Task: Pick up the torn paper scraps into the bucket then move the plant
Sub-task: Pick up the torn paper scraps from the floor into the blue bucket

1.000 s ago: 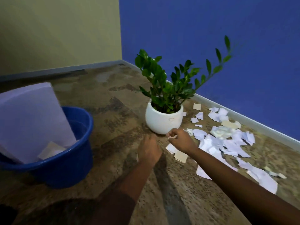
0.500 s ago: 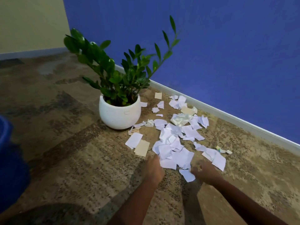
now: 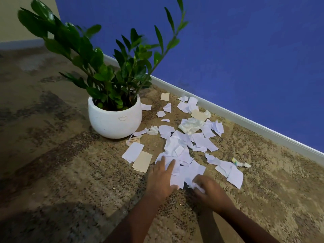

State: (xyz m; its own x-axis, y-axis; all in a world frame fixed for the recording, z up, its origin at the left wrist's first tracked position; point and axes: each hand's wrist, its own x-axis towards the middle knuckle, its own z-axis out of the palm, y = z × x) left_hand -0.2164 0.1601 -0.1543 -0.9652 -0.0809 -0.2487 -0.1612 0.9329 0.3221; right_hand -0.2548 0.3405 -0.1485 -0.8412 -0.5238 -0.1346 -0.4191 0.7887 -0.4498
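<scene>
The left hand point(image 3: 160, 179) is lying flat, fingers spread, on the scraps point(image 3: 182, 155) strewn over the carpet point(image 3: 70, 172) beside the plant point(image 3: 114, 118). The right hand point(image 3: 208, 192), blurred, is curling around white scraps; how firmly, I cannot tell.

Floor point(image 3: 52, 155): mottled brown-and-tan carpet, darker patches on the left. Blue wall point(image 3: 245, 58) ran diagonally along the right, matte, evenly lit. Pale baseboard point(image 3: 263, 128) followed its foot. Second wall point(image 3: 10, 18), yellowish-cream, met the blue one at the far left corner, with its own grey skirting point(image 3: 21, 44). Light dim and soft; a broad shadow lay at bottom left.
</scene>
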